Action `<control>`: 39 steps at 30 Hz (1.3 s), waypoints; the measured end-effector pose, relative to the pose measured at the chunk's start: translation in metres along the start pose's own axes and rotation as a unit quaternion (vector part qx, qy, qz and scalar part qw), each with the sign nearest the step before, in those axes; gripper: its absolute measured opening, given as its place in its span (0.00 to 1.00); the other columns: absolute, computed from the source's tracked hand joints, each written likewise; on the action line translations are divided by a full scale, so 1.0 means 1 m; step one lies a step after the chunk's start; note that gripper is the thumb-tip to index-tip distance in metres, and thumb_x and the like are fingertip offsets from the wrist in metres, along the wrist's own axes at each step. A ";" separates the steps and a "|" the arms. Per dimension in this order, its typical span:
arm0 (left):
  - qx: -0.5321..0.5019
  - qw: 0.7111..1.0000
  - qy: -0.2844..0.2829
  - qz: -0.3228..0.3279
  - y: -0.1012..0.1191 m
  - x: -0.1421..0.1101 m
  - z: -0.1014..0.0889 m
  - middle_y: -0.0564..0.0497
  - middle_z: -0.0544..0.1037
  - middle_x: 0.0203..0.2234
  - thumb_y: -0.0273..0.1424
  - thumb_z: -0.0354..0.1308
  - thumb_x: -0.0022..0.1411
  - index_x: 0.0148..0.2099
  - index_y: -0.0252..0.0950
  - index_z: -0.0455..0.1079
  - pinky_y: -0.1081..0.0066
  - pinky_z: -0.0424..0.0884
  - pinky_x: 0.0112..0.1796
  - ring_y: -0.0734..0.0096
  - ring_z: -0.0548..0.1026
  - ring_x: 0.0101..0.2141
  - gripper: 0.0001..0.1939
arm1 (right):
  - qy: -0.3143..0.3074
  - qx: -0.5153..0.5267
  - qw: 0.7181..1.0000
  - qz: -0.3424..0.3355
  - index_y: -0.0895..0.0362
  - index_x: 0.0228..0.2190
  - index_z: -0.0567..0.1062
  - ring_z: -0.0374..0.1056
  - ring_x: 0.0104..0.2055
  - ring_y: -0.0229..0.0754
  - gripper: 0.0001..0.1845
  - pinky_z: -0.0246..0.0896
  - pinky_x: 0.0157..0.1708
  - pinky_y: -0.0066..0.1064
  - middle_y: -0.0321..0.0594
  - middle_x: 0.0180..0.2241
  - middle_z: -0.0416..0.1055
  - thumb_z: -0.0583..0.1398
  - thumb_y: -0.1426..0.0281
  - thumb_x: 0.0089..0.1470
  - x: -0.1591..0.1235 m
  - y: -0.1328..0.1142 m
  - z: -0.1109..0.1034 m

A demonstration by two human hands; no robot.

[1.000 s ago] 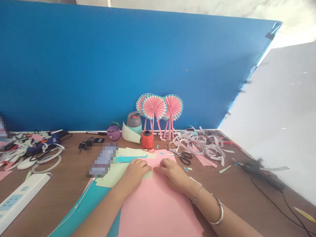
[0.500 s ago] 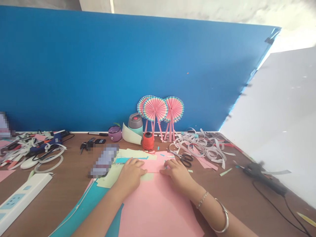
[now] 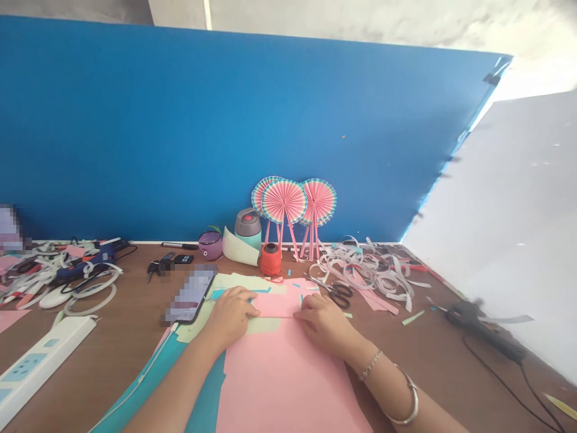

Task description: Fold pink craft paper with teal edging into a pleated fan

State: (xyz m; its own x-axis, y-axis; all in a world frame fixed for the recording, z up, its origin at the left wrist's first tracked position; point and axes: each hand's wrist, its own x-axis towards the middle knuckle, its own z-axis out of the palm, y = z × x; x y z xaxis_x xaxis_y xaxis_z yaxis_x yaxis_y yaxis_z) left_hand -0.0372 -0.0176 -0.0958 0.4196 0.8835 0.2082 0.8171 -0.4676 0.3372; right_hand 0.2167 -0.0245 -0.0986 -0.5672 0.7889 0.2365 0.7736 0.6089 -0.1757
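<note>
Right in front, the left hand (image 3: 229, 319) and the right hand (image 3: 322, 325) sit palm-down on a pink paper sheet (image 3: 283, 379), wrists low, a good gap between them! The far end of that sheet lies folded over into a band (image 3: 277, 305), and both hands are right on its crease. Each grip is curled down on the paper, but is it a real pinch? Can't tell from here. A chain bracelet (image 3: 370, 365) and a silver bangle (image 3: 408, 400) ride the right arm.

Under the pink sheet sits a teal sheet (image 3: 157, 367), with pale green paper (image 3: 198, 331) tucked beside the left hand. Just past it, a phone (image 3: 189, 294) with a pixelated screen!

Out across the wooden surface (image 3: 121, 288): a white power strip (image 3: 40, 367) on the left, scissors (image 3: 339, 294) and a heap of paper strips (image 3: 365, 270) on the right, and a black glue gun (image 3: 478, 325) further over. Further back, a red twine spool (image 3: 270, 260), a lidded bottle (image 3: 247, 228), and three pink paper fans (image 3: 283, 201) standing upright against the blue board (image 3: 225, 132).
</note>
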 end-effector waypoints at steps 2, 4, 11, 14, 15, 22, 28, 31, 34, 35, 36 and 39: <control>-0.025 0.999 0.044 -0.014 -0.004 0.001 0.004 0.53 0.76 0.44 0.14 0.43 0.42 0.35 0.46 0.78 0.58 0.64 0.47 0.62 0.69 0.46 0.29 | 0.013 0.010 1.000 -0.007 0.53 0.33 0.78 0.62 0.33 0.41 0.16 0.53 0.33 0.32 0.41 0.29 0.68 0.53 0.79 0.50 0.000 0.004 0.004; -0.055 0.991 0.122 -0.030 -0.007 0.002 0.007 0.51 0.75 0.45 0.14 0.42 0.42 0.41 0.43 0.76 0.61 0.64 0.49 0.64 0.69 0.47 0.31 | 0.033 0.047 0.998 -0.013 0.54 0.34 0.78 0.63 0.33 0.41 0.16 0.55 0.33 0.32 0.42 0.29 0.69 0.54 0.80 0.49 0.001 0.007 0.007; -0.220 0.949 0.157 -0.165 0.005 0.004 0.011 0.51 0.75 0.24 0.27 0.45 0.55 0.35 0.36 0.72 0.69 0.68 0.31 0.67 0.73 0.28 0.13 | 0.178 0.276 0.944 0.038 0.56 0.36 0.76 0.66 0.30 0.38 0.13 0.63 0.31 0.30 0.40 0.29 0.69 0.54 0.77 0.53 0.003 0.004 0.009; -0.374 0.914 0.058 -0.148 0.023 0.006 0.013 0.49 0.77 0.24 0.37 0.48 0.59 0.34 0.33 0.74 0.70 0.68 0.29 0.66 0.73 0.28 0.16 | 0.200 0.303 0.932 0.010 0.55 0.37 0.75 0.66 0.32 0.39 0.11 0.64 0.32 0.30 0.40 0.30 0.69 0.54 0.74 0.54 0.002 -0.004 0.007; -0.424 0.895 0.042 -0.132 0.030 0.006 0.013 0.48 0.78 0.28 0.39 0.49 0.59 0.36 0.32 0.74 0.70 0.69 0.32 0.65 0.74 0.31 0.17 | 0.198 0.301 0.933 -0.007 0.55 0.38 0.74 0.66 0.32 0.39 0.11 0.64 0.32 0.30 0.40 0.30 0.69 0.54 0.74 0.55 0.002 -0.007 0.006; -0.462 0.873 0.112 -0.109 0.051 0.007 0.017 0.49 0.79 0.31 0.37 0.51 0.59 0.34 0.33 0.74 0.69 0.69 0.39 0.62 0.75 0.37 0.15 | 0.104 0.184 0.973 -0.089 0.54 0.43 0.71 0.67 0.35 0.39 0.15 0.64 0.35 0.30 0.43 0.34 0.69 0.51 0.76 0.57 0.001 -0.021 -0.003; -0.260 0.926 0.261 -0.085 0.041 0.002 0.016 0.49 0.76 0.30 0.29 0.48 0.60 0.35 0.36 0.73 0.69 0.67 0.38 0.66 0.72 0.35 0.12 | 0.213 0.051 0.967 -0.129 0.54 0.44 0.69 0.66 0.37 0.43 0.16 0.62 0.35 0.34 0.44 0.35 0.69 0.53 0.77 0.53 -0.004 -0.025 -0.003; -0.095 0.951 0.292 -0.048 0.036 0.001 0.013 0.48 0.73 0.32 0.26 0.46 0.61 0.45 0.39 0.72 0.66 0.64 0.40 0.65 0.69 0.37 0.15 | 0.329 -0.001 0.939 -0.104 0.52 0.46 0.66 0.63 0.45 0.46 0.20 0.58 0.44 0.40 0.46 0.41 0.67 0.54 0.79 0.51 -0.008 -0.026 -0.004; -0.007 0.972 0.234 0.003 0.034 0.001 0.014 0.49 0.72 0.33 0.22 0.45 0.61 0.47 0.42 0.71 0.64 0.62 0.41 0.64 0.67 0.38 0.18 | 0.302 -0.045 0.949 -0.079 0.52 0.52 0.62 0.54 0.55 0.52 0.25 0.49 0.51 0.46 0.49 0.51 0.62 0.56 0.76 0.51 -0.006 -0.025 -0.003; 0.006 0.976 0.215 0.022 0.034 0.002 0.015 0.49 0.71 0.33 0.21 0.45 0.61 0.47 0.42 0.71 0.63 0.61 0.41 0.64 0.66 0.39 0.19 | 0.269 -0.053 0.959 -0.070 0.53 0.52 0.62 0.51 0.57 0.53 0.26 0.47 0.52 0.47 0.49 0.52 0.61 0.56 0.75 0.51 -0.004 -0.023 -0.002; 0.015 0.980 0.196 0.038 0.033 0.002 0.016 0.49 0.71 0.34 0.20 0.45 0.61 0.47 0.42 0.71 0.63 0.61 0.42 0.65 0.66 0.39 0.19 | 0.235 -0.054 0.969 -0.060 0.54 0.52 0.63 0.51 0.57 0.53 0.24 0.44 0.53 0.47 0.48 0.52 0.62 0.55 0.75 0.52 -0.002 -0.021 0.000; 0.038 0.988 0.140 0.055 0.033 0.003 0.019 0.48 0.70 0.35 0.19 0.46 0.59 0.46 0.42 0.72 0.63 0.61 0.42 0.64 0.64 0.40 0.19 | 0.160 -0.033 0.986 -0.032 0.54 0.41 0.71 0.59 0.48 0.47 0.13 0.44 0.51 0.43 0.43 0.42 0.69 0.53 0.76 0.54 0.003 -0.013 0.007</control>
State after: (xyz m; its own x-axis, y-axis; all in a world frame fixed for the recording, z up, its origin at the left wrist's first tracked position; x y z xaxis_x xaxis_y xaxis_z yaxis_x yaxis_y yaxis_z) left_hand -0.0011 -0.0298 -0.1017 0.3904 0.7801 0.4890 0.8045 -0.5473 0.2308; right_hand 0.2029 -0.0299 -0.1020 -0.5061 0.6760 0.5356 0.7619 0.6415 -0.0897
